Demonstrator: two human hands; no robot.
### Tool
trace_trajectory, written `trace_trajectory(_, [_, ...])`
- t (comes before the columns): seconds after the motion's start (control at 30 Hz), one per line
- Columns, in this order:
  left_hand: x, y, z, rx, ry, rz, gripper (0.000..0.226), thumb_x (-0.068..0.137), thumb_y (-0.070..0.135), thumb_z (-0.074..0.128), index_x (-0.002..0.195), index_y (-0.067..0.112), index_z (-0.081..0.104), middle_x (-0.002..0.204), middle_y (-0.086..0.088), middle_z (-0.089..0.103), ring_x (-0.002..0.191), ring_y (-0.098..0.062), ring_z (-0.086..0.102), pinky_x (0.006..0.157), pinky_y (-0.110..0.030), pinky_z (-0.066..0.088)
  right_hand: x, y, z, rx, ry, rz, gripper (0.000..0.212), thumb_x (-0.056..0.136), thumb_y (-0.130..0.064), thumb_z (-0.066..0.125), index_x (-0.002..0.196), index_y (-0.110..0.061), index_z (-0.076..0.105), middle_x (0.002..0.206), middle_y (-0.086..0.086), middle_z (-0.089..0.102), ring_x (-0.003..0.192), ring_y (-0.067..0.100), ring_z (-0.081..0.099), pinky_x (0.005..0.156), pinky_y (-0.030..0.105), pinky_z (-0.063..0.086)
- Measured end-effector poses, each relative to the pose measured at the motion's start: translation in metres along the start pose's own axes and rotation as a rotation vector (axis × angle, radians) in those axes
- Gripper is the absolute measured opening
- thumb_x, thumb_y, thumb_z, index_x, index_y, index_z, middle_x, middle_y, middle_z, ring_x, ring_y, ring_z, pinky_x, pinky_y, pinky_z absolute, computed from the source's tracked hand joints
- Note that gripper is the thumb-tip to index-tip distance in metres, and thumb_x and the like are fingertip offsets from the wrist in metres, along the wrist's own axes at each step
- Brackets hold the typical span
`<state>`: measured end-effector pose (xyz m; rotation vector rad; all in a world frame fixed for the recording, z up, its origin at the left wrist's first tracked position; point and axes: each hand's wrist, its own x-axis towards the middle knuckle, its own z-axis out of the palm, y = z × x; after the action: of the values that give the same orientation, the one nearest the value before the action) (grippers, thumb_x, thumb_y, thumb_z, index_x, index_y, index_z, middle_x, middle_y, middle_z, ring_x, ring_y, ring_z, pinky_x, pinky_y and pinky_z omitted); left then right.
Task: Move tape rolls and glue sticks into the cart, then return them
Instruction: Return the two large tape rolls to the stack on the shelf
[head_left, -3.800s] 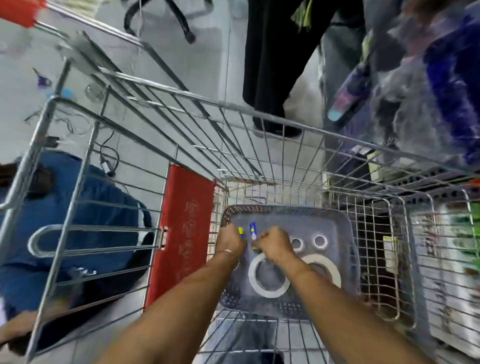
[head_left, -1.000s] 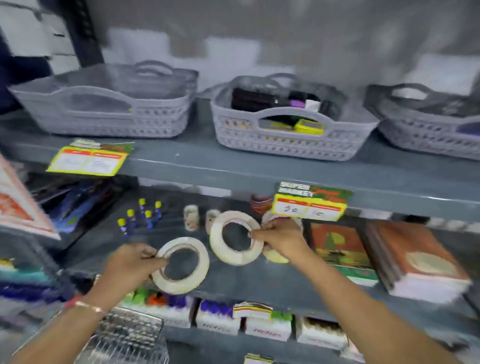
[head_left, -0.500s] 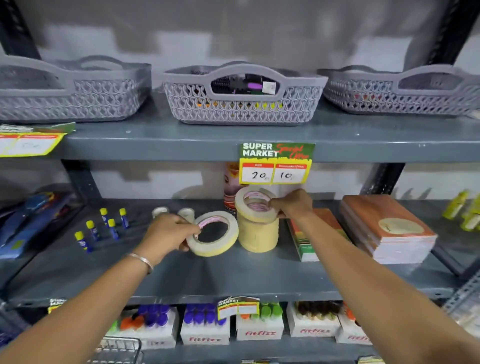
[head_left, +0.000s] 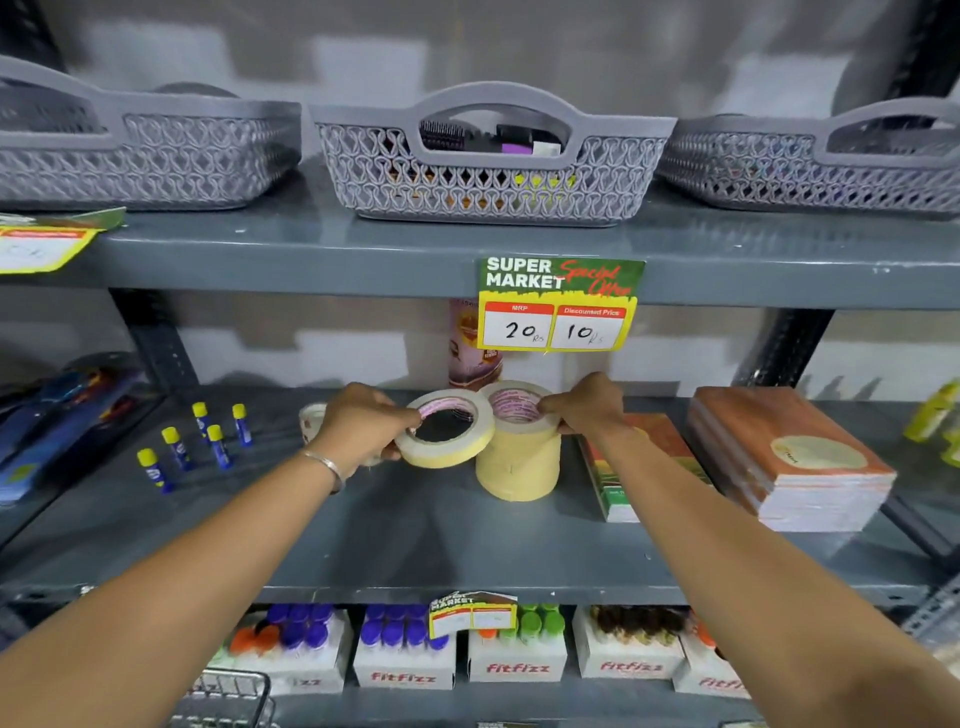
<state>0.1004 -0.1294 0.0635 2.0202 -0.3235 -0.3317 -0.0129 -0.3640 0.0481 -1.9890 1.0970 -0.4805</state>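
Tilted tape roll pinched at its left rim by left hand, fingers closed on the band, right edge leaning against the tape stack. Top roll of that stack gripped at its right rim by right hand, fingertips curled over the edge. Five glue sticks upright well to the left on the grey shelf. Notebooks just right of the stack. Price tag above.
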Motion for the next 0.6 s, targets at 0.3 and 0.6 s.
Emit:
trace_trajectory(0.3, [0.023, 0.041, 0.05, 0.025, -0.062, 0.058, 0.028, 0.064, 0.019, 0.08, 0.081, -0.002, 0.072, 0.075, -0.016, 0.075, 0.05, -0.023, 0.07, 0.05, -0.028, 0.06, -0.002, -0.006, -0.007, 0.406, -0.028, 0.012, 0.048, 0.073, -0.047, 0.075, 0.069, 0.0, 0.067, 0.068, 0.018, 0.071, 0.061, 0.031, 0.068, 0.06, 0.038, 0.059])
trace_trajectory(0.6, [0.036, 0.05, 0.086, 0.107, -0.071, 0.116, 0.031, 0.06, 0.015, 0.081, 0.088, 0.004, 0.071, 0.08, -0.012, 0.076, 0.056, -0.023, 0.073, 0.057, -0.039, 0.063, 0.003, 0.001, -0.012, 0.345, -0.081, 0.025, 0.036, 0.063, -0.016, 0.088, 0.08, 0.01, 0.071, 0.071, 0.024, 0.07, 0.052, 0.022, 0.064, 0.068, 0.038, 0.063])
